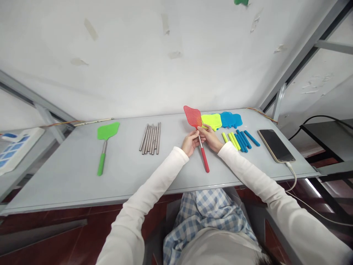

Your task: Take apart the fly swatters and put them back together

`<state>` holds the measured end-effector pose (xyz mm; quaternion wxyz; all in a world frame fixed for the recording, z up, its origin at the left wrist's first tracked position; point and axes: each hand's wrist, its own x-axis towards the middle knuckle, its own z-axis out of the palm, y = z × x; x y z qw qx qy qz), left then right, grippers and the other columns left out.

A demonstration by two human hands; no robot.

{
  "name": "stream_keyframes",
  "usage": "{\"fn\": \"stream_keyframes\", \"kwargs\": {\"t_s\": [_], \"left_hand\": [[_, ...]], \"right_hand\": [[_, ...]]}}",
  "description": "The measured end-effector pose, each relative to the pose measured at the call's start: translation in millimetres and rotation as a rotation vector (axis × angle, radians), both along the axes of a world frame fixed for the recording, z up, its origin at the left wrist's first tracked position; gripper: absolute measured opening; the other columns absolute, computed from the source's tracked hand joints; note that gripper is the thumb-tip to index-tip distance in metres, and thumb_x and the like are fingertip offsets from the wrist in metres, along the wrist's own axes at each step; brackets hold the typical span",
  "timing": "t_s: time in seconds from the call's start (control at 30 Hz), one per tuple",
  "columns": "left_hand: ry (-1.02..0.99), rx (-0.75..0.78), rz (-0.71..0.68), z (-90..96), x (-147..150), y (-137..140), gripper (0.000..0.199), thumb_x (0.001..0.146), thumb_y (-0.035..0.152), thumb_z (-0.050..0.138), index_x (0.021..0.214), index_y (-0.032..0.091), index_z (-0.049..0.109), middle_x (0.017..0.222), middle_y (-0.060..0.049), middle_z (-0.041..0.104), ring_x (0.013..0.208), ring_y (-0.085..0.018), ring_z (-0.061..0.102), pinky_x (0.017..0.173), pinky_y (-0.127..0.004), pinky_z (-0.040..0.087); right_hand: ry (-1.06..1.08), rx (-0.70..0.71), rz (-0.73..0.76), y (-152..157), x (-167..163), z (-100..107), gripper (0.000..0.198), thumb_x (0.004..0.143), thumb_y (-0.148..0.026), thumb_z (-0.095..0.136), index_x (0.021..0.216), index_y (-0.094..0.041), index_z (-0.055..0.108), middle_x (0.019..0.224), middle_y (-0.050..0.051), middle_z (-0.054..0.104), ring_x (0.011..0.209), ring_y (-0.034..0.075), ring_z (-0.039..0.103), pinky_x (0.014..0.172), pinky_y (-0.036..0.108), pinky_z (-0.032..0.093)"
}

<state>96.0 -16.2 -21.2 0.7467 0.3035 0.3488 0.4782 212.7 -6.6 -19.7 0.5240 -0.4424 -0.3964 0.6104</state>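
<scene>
A red fly swatter (204,160) is held above the table, its mesh head up and its red grip pointing toward me. My left hand (191,142) is closed around the metal rod just below the head. Opposite it, my right hand (210,137) pinches the neck where head and rod meet. Behind my right hand lie a yellow swatter head (211,120) and several overlapping blue swatter heads (231,119). Yellow grips (233,141) and blue grips (242,141) rest in a row to the right of that hand.
Several metal rods (150,138) lie side by side left of centre. A green fly swatter (102,158) lies farther left. On the right is a phone (275,145) with a white cable (292,173). The grey table (68,169) backs onto a white wall.
</scene>
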Motion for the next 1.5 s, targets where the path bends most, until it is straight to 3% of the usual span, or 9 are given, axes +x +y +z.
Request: {"fn": "stream_keyframes", "kwargs": {"t_s": [0.1, 0.17, 0.53, 0.67, 0.83, 1.03, 1.17, 1.33, 1.5], "left_hand": [[0.043, 0.029, 0.019, -0.7, 1.1, -0.9, 0.013, 0.079, 0.024, 0.066, 0.088, 0.015, 0.065, 0.073, -0.003, 0.069, 0.064, -0.012, 0.065, 0.067, -0.026, 0.049], [0.068, 0.045, 0.017, -1.7, 1.8, -1.6, 0.015, 0.079, 0.023, 0.066, 0.091, 0.015, 0.066, 0.070, -0.003, 0.068, 0.061, -0.012, 0.064, 0.066, -0.026, 0.049], [0.150, 0.068, -0.039, -3.7, 0.9, -1.0, 0.016, 0.077, 0.027, 0.065, 0.087, 0.014, 0.066, 0.063, -0.002, 0.061, 0.061, -0.013, 0.061, 0.060, -0.026, 0.047], [0.147, 0.063, -0.043, -1.9, -0.3, -1.4, 0.017, 0.076, 0.029, 0.067, 0.081, 0.014, 0.063, 0.064, -0.002, 0.059, 0.059, -0.011, 0.058, 0.060, -0.025, 0.046], [0.107, 0.073, -0.076, 0.5, -1.8, -1.6, 0.016, 0.079, 0.029, 0.064, 0.077, 0.015, 0.057, 0.062, 0.001, 0.056, 0.053, -0.008, 0.052, 0.057, -0.023, 0.043], [0.085, 0.071, -0.100, 3.1, -1.0, -1.9, 0.012, 0.081, 0.025, 0.060, 0.077, 0.015, 0.055, 0.061, 0.001, 0.055, 0.053, -0.008, 0.051, 0.056, -0.022, 0.041], [0.061, 0.087, -0.123, 3.7, 0.2, -3.4, 0.013, 0.080, 0.026, 0.062, 0.078, 0.015, 0.056, 0.062, 0.001, 0.055, 0.053, -0.008, 0.050, 0.056, -0.021, 0.041], [0.066, 0.117, -0.095, 1.2, 0.9, -4.7, 0.015, 0.079, 0.028, 0.062, 0.079, 0.014, 0.058, 0.063, 0.001, 0.056, 0.055, -0.008, 0.052, 0.056, -0.020, 0.041], [0.123, 0.142, 0.012, -3.1, 7.4, -7.3, 0.015, 0.077, 0.028, 0.065, 0.081, 0.014, 0.061, 0.061, 0.001, 0.057, 0.055, -0.009, 0.053, 0.055, -0.021, 0.042]], "right_hand": [[-0.170, 0.090, -0.112, -1.9, 0.1, -1.5, 0.065, 0.063, -0.043, 0.078, 0.120, -0.030, 0.049, 0.122, 0.005, 0.049, 0.098, 0.016, 0.055, 0.076, 0.028, 0.052], [-0.276, 0.174, -0.118, -2.4, 0.3, -1.7, 0.065, 0.065, -0.043, 0.076, 0.123, -0.032, 0.051, 0.129, 0.005, 0.045, 0.109, 0.018, 0.051, 0.084, 0.031, 0.051], [-0.299, 0.288, -0.152, -1.6, -3.9, -3.7, 0.045, 0.074, -0.048, 0.068, 0.112, -0.026, 0.060, 0.104, 0.006, 0.064, 0.089, 0.019, 0.060, 0.073, 0.032, 0.050], [-0.246, 0.232, -0.071, -2.2, -6.7, -6.3, 0.038, 0.078, -0.052, 0.063, 0.107, -0.028, 0.058, 0.081, 0.001, 0.063, 0.068, 0.016, 0.060, 0.057, 0.028, 0.047], [-0.128, 0.224, -0.067, -3.2, -10.4, -6.1, 0.028, 0.081, -0.052, 0.062, 0.086, -0.027, 0.049, 0.052, -0.009, 0.046, 0.039, 0.010, 0.042, 0.039, 0.024, 0.036], [0.167, -0.054, 0.097, -1.4, -5.5, 1.7, 0.033, 0.085, -0.043, 0.059, 0.067, -0.024, 0.039, 0.047, -0.007, 0.043, 0.037, 0.010, 0.036, 0.036, 0.025, 0.033], [0.219, -0.182, 0.184, 0.7, 0.2, 5.6, 0.035, 0.088, -0.042, 0.055, 0.063, -0.024, 0.038, 0.042, -0.006, 0.039, 0.037, 0.011, 0.035, 0.037, 0.025, 0.033], [0.174, -0.075, 0.101, -1.2, 0.1, 8.9, 0.021, 0.080, -0.037, 0.063, 0.086, -0.019, 0.056, 0.053, -0.006, 0.049, 0.043, 0.010, 0.040, 0.040, 0.024, 0.036], [-0.058, 0.072, -0.070, -9.7, -6.3, 12.7, 0.071, 0.072, -0.035, 0.073, 0.131, -0.024, 0.037, 0.074, -0.006, 0.060, 0.047, 0.007, 0.047, 0.042, 0.021, 0.040]]}}
